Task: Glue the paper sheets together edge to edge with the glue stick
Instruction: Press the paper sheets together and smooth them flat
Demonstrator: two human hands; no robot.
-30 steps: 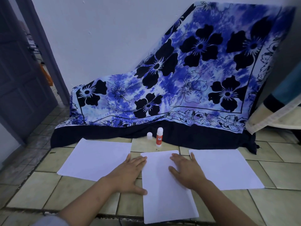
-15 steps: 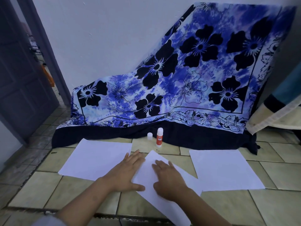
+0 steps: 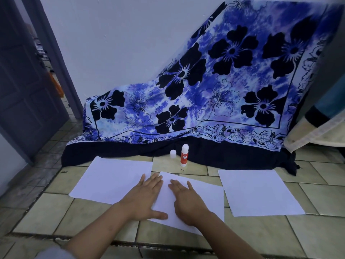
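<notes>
Kinda dim and bluish all over, so the paper sheets (image 3: 112, 180) come out lilac, the white wall (image 3: 121, 43) is the brightest bit, the door (image 3: 24, 90) on the left sits in murk, shadows on the tiled floor (image 3: 280, 238) are soft, and the wide lens bows the edges, smearing the right side.

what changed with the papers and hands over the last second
Both flat hands, left hand and right hand, turned the middle sheet counterclockwise from upright to lying crosswise, and the right hand shifted left with it. Nothing was gripped or released. The left sheet, right sheet, glue stick and cap stayed put.
</notes>
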